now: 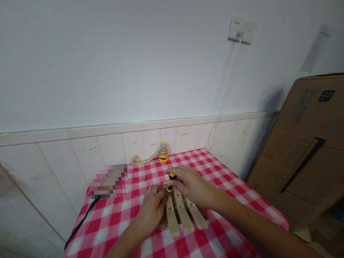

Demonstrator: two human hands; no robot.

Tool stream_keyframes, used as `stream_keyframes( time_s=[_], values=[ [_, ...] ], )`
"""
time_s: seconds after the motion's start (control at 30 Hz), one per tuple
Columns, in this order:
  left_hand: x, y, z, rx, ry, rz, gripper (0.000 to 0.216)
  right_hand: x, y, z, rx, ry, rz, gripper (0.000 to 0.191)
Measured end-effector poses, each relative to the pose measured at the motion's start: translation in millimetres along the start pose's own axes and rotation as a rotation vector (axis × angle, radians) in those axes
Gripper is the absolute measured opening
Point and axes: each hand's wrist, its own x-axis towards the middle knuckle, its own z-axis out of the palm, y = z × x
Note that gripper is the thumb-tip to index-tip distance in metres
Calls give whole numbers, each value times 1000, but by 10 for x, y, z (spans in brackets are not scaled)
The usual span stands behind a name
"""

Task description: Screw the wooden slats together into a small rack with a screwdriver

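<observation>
My right hand (190, 183) is wrapped round a yellow and black screwdriver (169, 183), which stands nearly upright with its tip down. Below it is the leftmost of three pale wooden strips (173, 224). These strips fan out over a dark brown piece (163, 222) and have small metal screws in them. My left hand (153, 207) is closed beside the screwdriver's lower end, fingers and thumb close together at the left edge of the strips. What lies between those fingertips is too small to make out.
A yellow, clear-domed container (163, 152) and a curved wooden piece (144, 160) lie at the back of the checked tablecloth (225, 219). Small dark metal pieces (144, 178) rest nearer. A blurred-out object (109, 181) with a black strap is at left. A large cardboard box (308, 143) stands right.
</observation>
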Motion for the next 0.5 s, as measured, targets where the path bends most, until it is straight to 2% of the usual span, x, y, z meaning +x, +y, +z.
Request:
stream_keyframes(
  time_s=[0.1, 0.33, 0.5],
  values=[
    [3, -3, 1, -7, -8, -10, 32, 5, 0, 3, -8, 7, -8, 30],
    [57, -18, -12, -93, -26, -46, 30, 33, -33, 36, -37, 35, 5, 10],
    [74, -42, -22, -161, -22, -66, 27, 48, -2, 85, -39, 59, 17, 11]
  ],
)
